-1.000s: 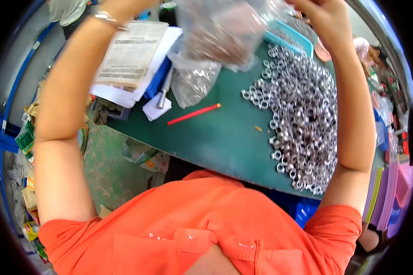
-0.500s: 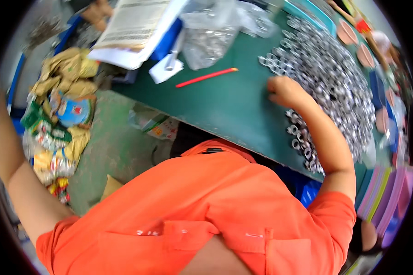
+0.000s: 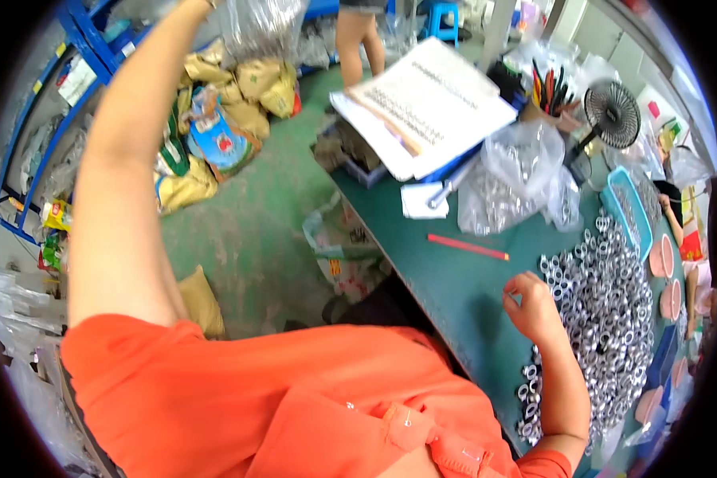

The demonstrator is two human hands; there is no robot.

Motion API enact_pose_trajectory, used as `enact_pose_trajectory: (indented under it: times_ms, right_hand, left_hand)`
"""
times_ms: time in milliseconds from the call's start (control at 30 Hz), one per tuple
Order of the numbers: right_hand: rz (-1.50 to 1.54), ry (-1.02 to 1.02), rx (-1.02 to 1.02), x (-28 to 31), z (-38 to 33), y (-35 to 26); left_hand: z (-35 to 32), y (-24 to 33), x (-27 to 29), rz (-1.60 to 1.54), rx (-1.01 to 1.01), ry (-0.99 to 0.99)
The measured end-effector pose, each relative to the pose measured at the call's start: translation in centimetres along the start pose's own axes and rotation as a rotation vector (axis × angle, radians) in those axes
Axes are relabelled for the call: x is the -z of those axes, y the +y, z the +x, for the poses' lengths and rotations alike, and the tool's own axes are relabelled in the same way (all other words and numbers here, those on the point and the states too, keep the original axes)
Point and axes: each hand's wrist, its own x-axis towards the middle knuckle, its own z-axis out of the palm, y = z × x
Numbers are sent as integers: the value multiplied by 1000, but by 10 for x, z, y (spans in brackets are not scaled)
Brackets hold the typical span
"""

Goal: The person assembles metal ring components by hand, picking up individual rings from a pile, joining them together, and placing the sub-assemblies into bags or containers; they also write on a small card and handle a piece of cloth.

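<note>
My left arm [image 3: 123, 159] stretches up to the top edge. Only a bit of my left hand [image 3: 208, 3] shows there, its fingers out of view. A clear plastic bag [image 3: 264, 30] with shiny contents is beside it; whether the hand touches it I cannot tell. Over the green table [image 3: 462, 307], my right hand [image 3: 531, 309] is curled, thumb and forefinger bent into a loop. Anything in those fingers is too small to make out. Right beside that hand spreads a big heap of silvery metal rings [image 3: 605, 319]. A red pencil [image 3: 468, 247] lies farther back.
Printed sheets [image 3: 434, 103] and a bulging clear bag [image 3: 510, 179] lie at the table's back, near a black fan [image 3: 612, 114]. A blue tray [image 3: 613, 191] and pink dishes [image 3: 661, 256] edge the heap. Crumpled sacks [image 3: 215, 143] lie on the floor; another person's legs [image 3: 358, 44] stand behind.
My view has swung left. My left arm has swung from low at the side up to the top edge. The right hand stays by the rings, its curled fingers looser than before.
</note>
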Motion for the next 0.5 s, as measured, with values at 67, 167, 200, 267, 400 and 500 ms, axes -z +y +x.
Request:
enact_pose_trajectory:
  times_ms: [67, 167, 200, 267, 400, 500]
  right_hand:
    - [41, 115, 13, 15, 12, -14]
    - [141, 204, 112, 39, 36, -42]
    - [149, 222, 132, 42, 40, -48]
    - [132, 217, 146, 49, 40, -55]
    - [117, 217, 114, 45, 28, -53]
    - [121, 237, -16, 42, 7, -43]
  left_hand:
    - [-7, 53, 16, -5, 91, -389]
    - [-17, 41, 13, -66, 274, -350]
    - [-18, 27, 4, -149, 431, -389]
    - [-22, 48, 8, -231, 553, -464]
    - [-26, 54, -7, -307, 635, -533]
    - [-23, 65, -36, -202, 507, -558]
